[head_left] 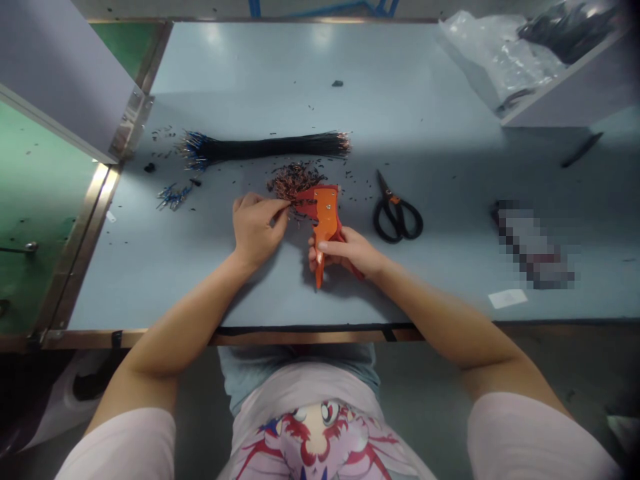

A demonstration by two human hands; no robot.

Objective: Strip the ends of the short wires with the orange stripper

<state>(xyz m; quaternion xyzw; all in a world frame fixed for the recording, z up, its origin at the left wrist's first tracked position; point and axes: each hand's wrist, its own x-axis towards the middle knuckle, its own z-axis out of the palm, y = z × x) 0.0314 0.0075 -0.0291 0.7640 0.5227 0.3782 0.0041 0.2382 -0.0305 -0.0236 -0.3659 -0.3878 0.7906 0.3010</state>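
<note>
My right hand [350, 250] is wrapped round the handles of an orange and red wire stripper [327, 210], whose jaws point left. At those jaws, the fingertips of my left hand [260, 227] are pinched together; whatever lies between them is too small to make out. Just behind the jaws is a heap of short copper and black wire scraps [295, 179]. Farther back lies a long bundle of black wires [270, 146], with blue and metal ends on the left and bare copper ends on the right.
Black-handled scissors [397, 215] lie right of my right hand. Several short blue-ended pieces [174, 196] are at the left. A blurred-out object [535, 247] and a white paper slip [507, 299] lie at the right. Clear plastic bags [505, 57] occupy the back right corner.
</note>
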